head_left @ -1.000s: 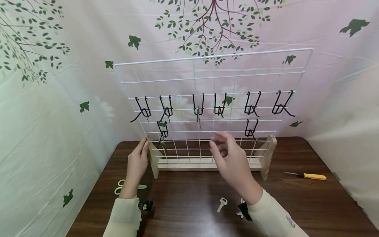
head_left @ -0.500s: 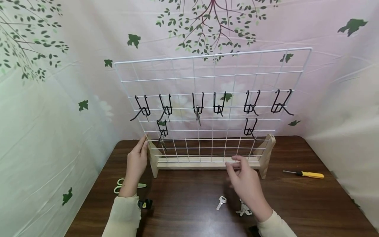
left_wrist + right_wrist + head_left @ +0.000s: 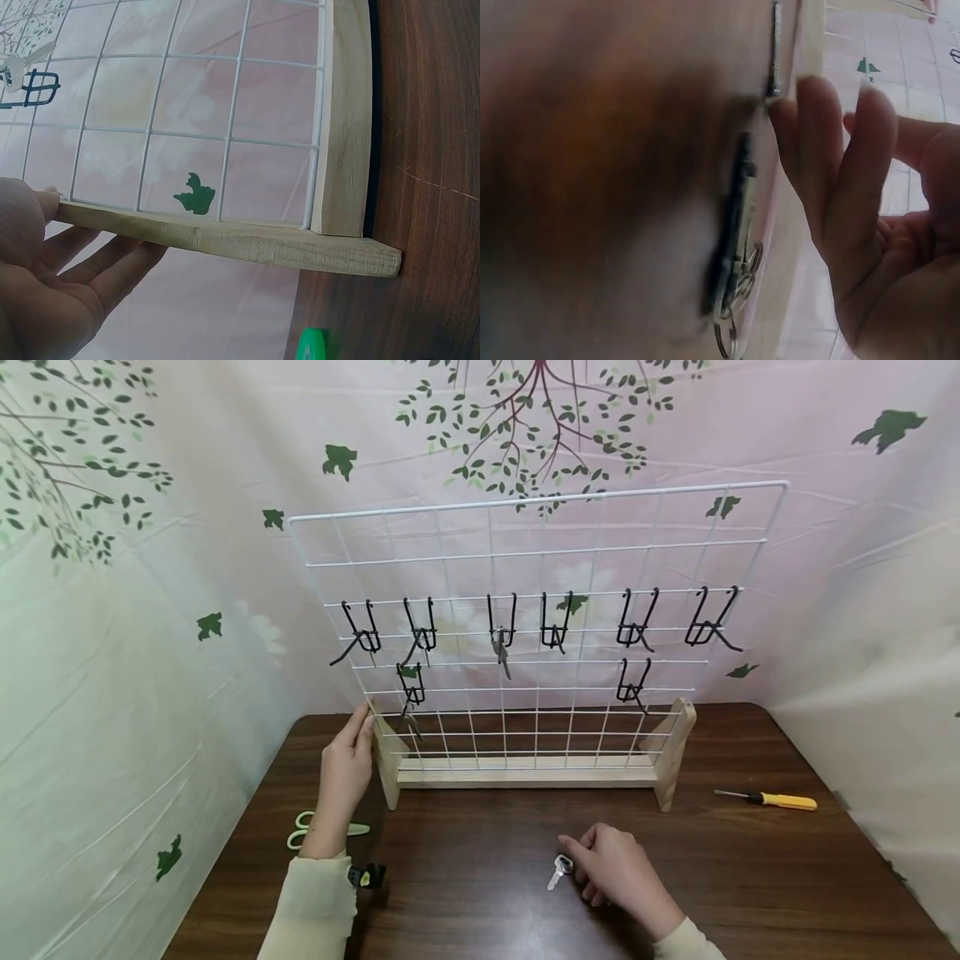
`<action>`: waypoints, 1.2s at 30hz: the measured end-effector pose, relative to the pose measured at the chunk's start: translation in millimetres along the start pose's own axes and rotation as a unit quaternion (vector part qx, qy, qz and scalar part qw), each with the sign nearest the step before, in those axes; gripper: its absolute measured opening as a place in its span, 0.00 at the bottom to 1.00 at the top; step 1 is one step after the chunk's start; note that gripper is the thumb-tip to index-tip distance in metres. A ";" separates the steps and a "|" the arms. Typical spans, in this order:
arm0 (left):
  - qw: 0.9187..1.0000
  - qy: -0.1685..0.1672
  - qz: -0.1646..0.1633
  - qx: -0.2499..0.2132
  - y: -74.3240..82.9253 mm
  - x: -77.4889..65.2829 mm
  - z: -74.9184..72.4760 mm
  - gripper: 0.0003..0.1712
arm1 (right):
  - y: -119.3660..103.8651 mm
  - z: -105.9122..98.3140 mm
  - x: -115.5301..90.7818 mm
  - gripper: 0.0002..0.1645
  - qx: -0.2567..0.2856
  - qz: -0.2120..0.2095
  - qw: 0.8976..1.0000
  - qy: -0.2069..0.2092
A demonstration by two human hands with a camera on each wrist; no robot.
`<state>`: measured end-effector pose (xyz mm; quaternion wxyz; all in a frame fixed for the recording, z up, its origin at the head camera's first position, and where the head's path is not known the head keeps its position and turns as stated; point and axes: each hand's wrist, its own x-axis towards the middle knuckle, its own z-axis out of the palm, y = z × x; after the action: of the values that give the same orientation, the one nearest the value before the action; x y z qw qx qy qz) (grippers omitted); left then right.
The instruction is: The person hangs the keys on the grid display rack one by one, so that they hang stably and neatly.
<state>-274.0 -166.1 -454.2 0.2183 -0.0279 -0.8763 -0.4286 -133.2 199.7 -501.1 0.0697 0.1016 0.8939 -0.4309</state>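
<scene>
My left hand [image 3: 347,768] grips the left wooden end piece [image 3: 225,241] of a stand, thumb on one side and fingers on the other. That stand holds up a white wire grid panel [image 3: 540,501] hung with several black hooks. A key [image 3: 501,647] hangs from one middle hook. Low over the table, my right hand [image 3: 617,870] is beside a single silver key [image 3: 557,873], its fingertips right at the key's head. In the right wrist view, a bunch of keys with rings [image 3: 742,262] lies below the fingers; the hand hides it in the head view.
A yellow-handled screwdriver [image 3: 787,801] lies on the table to the right of the stand. Pale green scissors [image 3: 359,829] are partly covered by the left forearm. A leaf-patterned curtain [image 3: 225,510] closes off the back and both sides.
My right hand has come down from in front of the grid to the loose key on the table, now covering the key bunch. The left hand keeps its place on the stand.
</scene>
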 end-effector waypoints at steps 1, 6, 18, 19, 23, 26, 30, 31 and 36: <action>1.000 0.000 0.000 0.001 0.0 -0.1 -0.2 0.27 | 1.8 0.5 0.3 0.24 -0.002 -0.001 1.000 -0.013; 1.000 -0.003 -0.002 -0.004 0.1 1.0 -1.0 0.26 | 8.8 1.4 2.0 0.30 -0.016 -0.017 0.998 -0.058; 1.000 0.010 0.000 0.009 3.9 4.6 5.0 0.26 | 9.3 1.5 21.6 0.30 -0.080 -0.054 0.993 -0.060; 1.000 0.010 -0.002 0.011 3.6 4.4 5.6 0.26 | 8.9 1.8 23.4 0.29 -0.087 -0.057 0.993 -0.057; 1.000 0.006 -0.002 0.015 2.8 2.8 7.0 0.27 | 8.3 2.9 28.0 0.27 -0.109 -0.063 0.991 -0.052; 1.000 0.007 0.001 0.011 1.7 3.3 7.7 0.27 | 8.4 2.8 29.8 0.26 -0.110 -0.067 0.990 -0.053; 1.000 0.008 0.000 0.008 1.0 3.7 8.0 0.27 | 8.2 1.6 31.4 0.25 -0.099 -0.076 0.990 -0.061; 1.000 0.007 -0.001 0.009 1.1 3.5 7.9 0.27 | 8.0 1.2 31.6 0.25 -0.097 -0.078 0.990 -0.063; 1.000 0.006 -0.005 0.009 1.7 3.5 7.7 0.27 | 8.4 -0.7 33.8 0.21 -0.087 -0.082 0.990 -0.072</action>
<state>-279.5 -159.6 -455.7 0.2219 -0.0185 -0.8788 -0.4220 -164.0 209.4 -514.1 0.1071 -0.0100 0.9261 -0.3617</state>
